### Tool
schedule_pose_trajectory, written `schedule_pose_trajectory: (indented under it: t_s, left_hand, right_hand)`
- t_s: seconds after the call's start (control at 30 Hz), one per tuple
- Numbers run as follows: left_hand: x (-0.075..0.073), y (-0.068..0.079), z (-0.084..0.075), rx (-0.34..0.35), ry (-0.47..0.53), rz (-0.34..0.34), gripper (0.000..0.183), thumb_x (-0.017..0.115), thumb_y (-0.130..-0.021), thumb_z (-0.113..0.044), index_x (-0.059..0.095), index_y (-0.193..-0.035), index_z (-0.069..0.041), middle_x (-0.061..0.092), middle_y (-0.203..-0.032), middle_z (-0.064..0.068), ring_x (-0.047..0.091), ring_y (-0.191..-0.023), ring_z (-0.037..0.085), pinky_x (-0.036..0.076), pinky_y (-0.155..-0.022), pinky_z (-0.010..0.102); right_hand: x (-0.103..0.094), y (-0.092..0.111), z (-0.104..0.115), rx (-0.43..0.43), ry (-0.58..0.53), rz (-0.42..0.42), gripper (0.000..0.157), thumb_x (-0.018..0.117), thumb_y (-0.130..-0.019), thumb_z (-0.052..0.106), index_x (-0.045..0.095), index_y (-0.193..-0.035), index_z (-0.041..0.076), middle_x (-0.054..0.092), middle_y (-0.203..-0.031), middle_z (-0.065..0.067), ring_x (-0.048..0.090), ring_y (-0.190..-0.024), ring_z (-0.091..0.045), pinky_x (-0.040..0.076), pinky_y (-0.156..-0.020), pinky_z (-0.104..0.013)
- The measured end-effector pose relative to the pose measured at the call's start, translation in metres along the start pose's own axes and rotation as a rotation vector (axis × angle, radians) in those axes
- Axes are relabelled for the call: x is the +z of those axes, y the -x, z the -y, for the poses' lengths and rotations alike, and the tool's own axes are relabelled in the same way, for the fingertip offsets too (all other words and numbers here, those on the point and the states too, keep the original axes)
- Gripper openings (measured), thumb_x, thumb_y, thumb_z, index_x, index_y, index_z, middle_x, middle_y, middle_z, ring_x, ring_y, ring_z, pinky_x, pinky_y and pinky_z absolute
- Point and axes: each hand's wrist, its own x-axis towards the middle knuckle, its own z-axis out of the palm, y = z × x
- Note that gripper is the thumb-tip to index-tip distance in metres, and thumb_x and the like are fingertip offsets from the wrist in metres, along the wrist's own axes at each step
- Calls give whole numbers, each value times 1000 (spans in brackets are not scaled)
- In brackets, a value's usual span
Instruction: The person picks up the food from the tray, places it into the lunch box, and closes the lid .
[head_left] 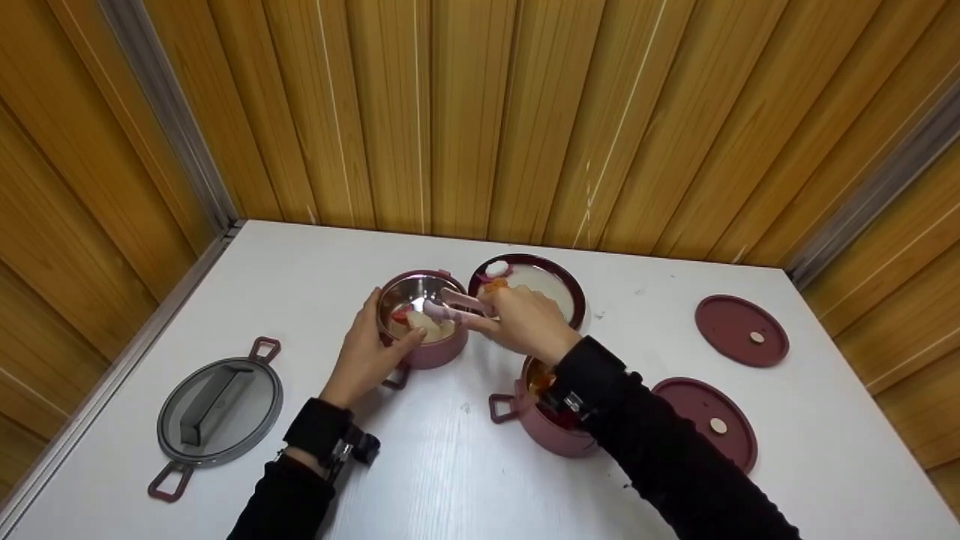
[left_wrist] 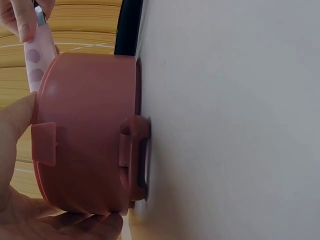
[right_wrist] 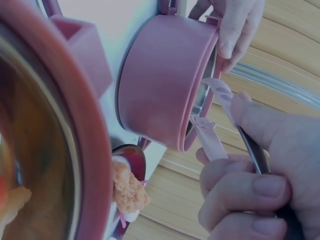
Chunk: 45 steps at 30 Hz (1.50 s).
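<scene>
My left hand (head_left: 367,364) steadies a dusty-pink pot (head_left: 435,355), thumb at the rim and fingers around the side. Inside its steel bowl lie a pale food piece (head_left: 426,325) and a red piece (head_left: 401,316). Pale pink tongs (right_wrist: 223,97) with spotted tips are gripped in my right hand (head_left: 531,324). Their tips are spread apart over the pot's mouth, with no food between them. Below my right wrist stands a second pink pot (head_left: 555,441), holding orange and red food (head_left: 541,381); my forearm covers part of it.
Behind my right hand is a dark-rimmed plate (head_left: 576,295) with a crumbly orange-brown piece (right_wrist: 129,189) on it. Two round maroon lids (head_left: 724,330) lie at the right. A grey lid with handles (head_left: 259,424) lies at the left. Wood-patterned panels enclose the white table.
</scene>
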Motion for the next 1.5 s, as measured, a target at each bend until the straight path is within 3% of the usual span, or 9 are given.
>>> schedule_pose_trajectory:
  t_s: [0.23, 0.37, 0.47, 0.63, 0.83, 1.03, 1.3, 1.4, 1.5]
  left_hand:
    - [1, -1, -1, -11, 2, 6, 108, 72, -84, -55, 9, -160, -10, 25, -163, 19, 26, -151, 37, 25, -121, 57]
    - [1, -1, 0, -7, 3, 4, 107, 72, -85, -55, 10, -160, -10, 25, -163, 20, 26, -151, 38, 24, -122, 56]
    - [1, -1, 1, -5, 8, 5, 107, 71, -85, -55, 10, -160, -10, 24, -163, 20, 25, -151, 37, 24, -122, 55]
    - [1, -1, 1, -7, 7, 3, 107, 71, -85, -55, 10, -160, -10, 25, -163, 19, 26, -151, 37, 24, -122, 55]
    - [1, -1, 2, 15, 10, -7, 106, 72, -85, -53, 12, -159, -8, 28, -161, 20, 29, -150, 37, 27, -121, 56]
    - [0, -1, 2, 26, 6, -12, 106, 72, -85, -53, 12, -159, -7, 29, -161, 21, 29, -150, 37, 27, -121, 55]
    - [0, -1, 2, 13, 12, -8, 106, 72, -85, -53, 12, -159, -7, 28, -161, 21, 28, -150, 37, 25, -122, 56]
    - [0, -1, 2, 11, 10, -9, 107, 72, -85, -53, 12, -159, -8, 28, -162, 20, 27, -150, 37, 25, -122, 56]
    - [1, -1, 3, 11, 7, -9, 107, 72, -85, -54, 11, -160, -8, 28, -161, 21, 27, -150, 37, 25, -122, 55]
  right_hand:
    - [-9, 1, -7, -21, 17, -44, 37, 61, -92, 57, 72, -99, 22, 43, -62, 6, 48, -62, -17, 33, -55, -31]
    - [-15, 1, -13, -49, 14, -71, 40, 60, -94, 54, 73, -116, 24, 53, -70, 4, 52, -72, -17, 39, -64, -33]
    - [-19, 2, -18, -40, -7, -68, 35, 59, -95, 54, 74, -110, 25, 58, -77, 3, 52, -73, -17, 40, -66, -33]
    - [-28, 4, -26, 6, -34, -57, 38, 59, -93, 58, 71, -108, 25, 50, -68, 5, 46, -64, -16, 34, -55, -30]
    - [-36, 4, -39, 67, -41, -36, 58, 57, -91, 64, 63, -134, 25, 40, -63, 5, 40, -56, -13, 29, -49, -27]
    - [-39, 5, -52, 124, -60, -23, 60, 58, -94, 58, 60, -138, 18, 70, -97, -6, 59, -73, -17, 42, -57, -28]
    - [-34, 3, -69, 190, -37, -23, 68, 56, -94, 60, 57, -141, 11, 70, -116, -14, 60, -85, -23, 43, -65, -32]
    - [-30, 1, -73, 203, -35, -19, 68, 55, -94, 60, 57, -140, 11, 69, -113, -13, 59, -82, -22, 42, -63, -32]
    - [-25, 0, -75, 200, -28, -20, 62, 55, -94, 60, 65, -129, 10, 64, -92, -9, 55, -73, -20, 39, -58, -30]
